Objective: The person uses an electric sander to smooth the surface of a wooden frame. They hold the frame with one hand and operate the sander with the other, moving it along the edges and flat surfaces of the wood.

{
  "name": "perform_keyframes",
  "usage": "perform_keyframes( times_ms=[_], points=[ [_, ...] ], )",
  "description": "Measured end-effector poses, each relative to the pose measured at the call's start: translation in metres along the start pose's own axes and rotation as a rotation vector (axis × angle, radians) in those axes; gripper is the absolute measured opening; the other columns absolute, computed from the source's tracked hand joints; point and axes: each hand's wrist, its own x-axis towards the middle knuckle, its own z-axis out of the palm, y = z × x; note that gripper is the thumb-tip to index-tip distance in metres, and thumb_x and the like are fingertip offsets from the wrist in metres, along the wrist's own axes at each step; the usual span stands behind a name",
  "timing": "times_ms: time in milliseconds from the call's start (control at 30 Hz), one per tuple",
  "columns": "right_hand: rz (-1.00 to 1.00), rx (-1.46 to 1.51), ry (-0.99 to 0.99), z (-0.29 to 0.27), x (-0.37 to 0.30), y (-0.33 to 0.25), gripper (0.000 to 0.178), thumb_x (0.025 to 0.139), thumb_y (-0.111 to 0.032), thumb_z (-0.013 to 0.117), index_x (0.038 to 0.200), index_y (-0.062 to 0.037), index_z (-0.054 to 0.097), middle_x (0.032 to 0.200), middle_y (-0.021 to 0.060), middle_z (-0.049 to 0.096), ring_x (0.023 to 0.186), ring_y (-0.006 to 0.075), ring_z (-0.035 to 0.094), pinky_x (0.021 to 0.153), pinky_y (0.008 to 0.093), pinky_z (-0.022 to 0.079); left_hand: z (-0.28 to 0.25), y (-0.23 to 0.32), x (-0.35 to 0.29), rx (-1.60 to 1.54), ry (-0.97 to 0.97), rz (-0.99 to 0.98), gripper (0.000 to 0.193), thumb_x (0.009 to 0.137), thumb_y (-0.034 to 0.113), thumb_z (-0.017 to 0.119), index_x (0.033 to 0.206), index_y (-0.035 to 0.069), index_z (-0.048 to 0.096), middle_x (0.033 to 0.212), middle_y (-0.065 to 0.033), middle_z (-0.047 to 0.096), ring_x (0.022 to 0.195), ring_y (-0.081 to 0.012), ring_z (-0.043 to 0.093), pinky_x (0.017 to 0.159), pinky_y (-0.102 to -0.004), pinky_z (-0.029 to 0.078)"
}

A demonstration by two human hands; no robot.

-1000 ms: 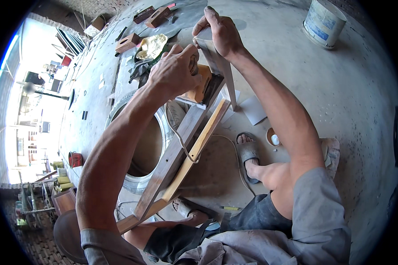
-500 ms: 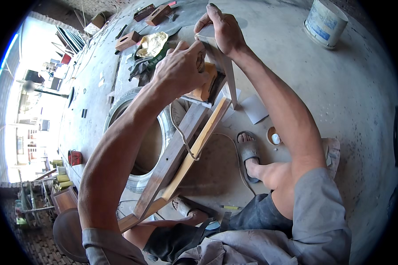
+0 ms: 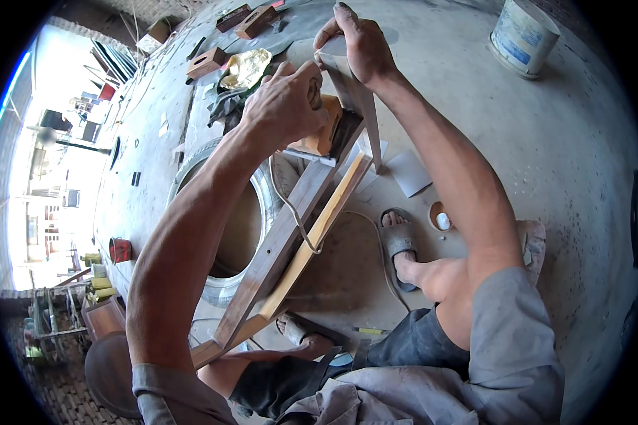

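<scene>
My left hand (image 3: 282,106) is closed with its fingers curled at the far end of a wooden workpiece. What it grips is mostly hidden behind the fingers; a dark rounded bit shows at the fingertips. Just below them an orange-yellow block (image 3: 322,136) sits against the workpiece. My right hand (image 3: 365,53) grips the far end of an upright thin wooden panel (image 3: 354,92), thumb raised. From there a long grey-brown wooden beam (image 3: 276,244) and a lighter wooden strip (image 3: 319,230) slope toward my lap. A pale cord (image 3: 293,210) hangs across both.
Under the beam lies a tyre (image 3: 191,170). Paper sheets (image 3: 409,173) and a small bowl (image 3: 441,217) with something white are on the floor near my sandalled foot. A white bucket (image 3: 523,37) stands far right; wooden boxes (image 3: 256,23) and gold foil (image 3: 247,69) lie far left.
My left hand has shifted slightly left, and the orange-yellow block with it. My right hand stays at the panel's end, almost unmoved.
</scene>
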Motion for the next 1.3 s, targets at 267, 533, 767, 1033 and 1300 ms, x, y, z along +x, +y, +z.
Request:
perform_keyframes(
  times_ms=[267, 533, 767, 1033, 1300],
  points=[
    [0.522, 0.532, -0.087, -0.003, 0.005, -0.013, 0.077, 0.112, -0.053, 0.031, 0.077, -0.0006, 0.074, 0.070, 0.0124, 0.074, 0.066, 0.0226, 0.071, 0.072, 0.0356, 0.058, -0.001, -0.012, 0.005, -0.075, -0.056, -0.085, 0.063, 0.074, 0.035, 0.081, 0.131, 0.017, 0.061, 0.125, -0.0179, 0.063, 0.117, -0.0410, 0.065, 0.095, -0.0509, 0.055],
    [0.562, 0.571, -0.053, 0.000, 0.004, -0.009, 0.078, 0.112, -0.056, 0.031, 0.077, -0.0009, 0.074, 0.068, 0.0126, 0.073, 0.065, 0.0225, 0.071, 0.070, 0.0346, 0.058, 0.000, 0.004, -0.020, 0.009, 0.031, 0.066, 0.058, 0.081, 0.030, 0.079, 0.133, 0.015, 0.059, 0.114, -0.0176, 0.061, 0.098, -0.0384, 0.070, 0.086, -0.0489, 0.057],
    [0.543, 0.548, -0.079, -0.001, 0.006, -0.012, 0.079, 0.111, -0.056, 0.028, 0.077, -0.0013, 0.074, 0.068, 0.0126, 0.073, 0.065, 0.0238, 0.071, 0.072, 0.0365, 0.058, -0.001, -0.002, -0.019, -0.022, -0.005, 0.022, 0.051, 0.081, 0.030, 0.078, 0.125, 0.012, 0.059, 0.116, -0.0183, 0.061, 0.100, -0.0388, 0.068, 0.088, -0.0507, 0.054],
    [0.460, 0.441, -0.018, -0.002, 0.006, 0.000, 0.078, 0.112, -0.054, 0.028, 0.078, -0.0013, 0.074, 0.073, 0.0120, 0.074, 0.072, 0.0238, 0.071, 0.079, 0.0369, 0.056, -0.006, 0.010, -0.035, -0.018, -0.036, 0.013, 0.047, 0.083, 0.026, 0.077, 0.124, 0.012, 0.059, 0.119, -0.0171, 0.060, 0.104, -0.0396, 0.067, 0.089, -0.0504, 0.055],
    [0.500, 0.500, 0.004, 0.001, 0.004, -0.007, 0.077, 0.111, -0.057, 0.032, 0.076, -0.0020, 0.073, 0.069, 0.0112, 0.071, 0.066, 0.0218, 0.069, 0.071, 0.0365, 0.056, -0.018, 0.005, -0.112, -0.056, -0.045, -0.005, 0.044, 0.080, 0.017, 0.081, 0.119, 0.012, 0.060, 0.116, -0.0133, 0.060, 0.108, -0.0389, 0.065, 0.093, -0.0490, 0.054]
  ],
)
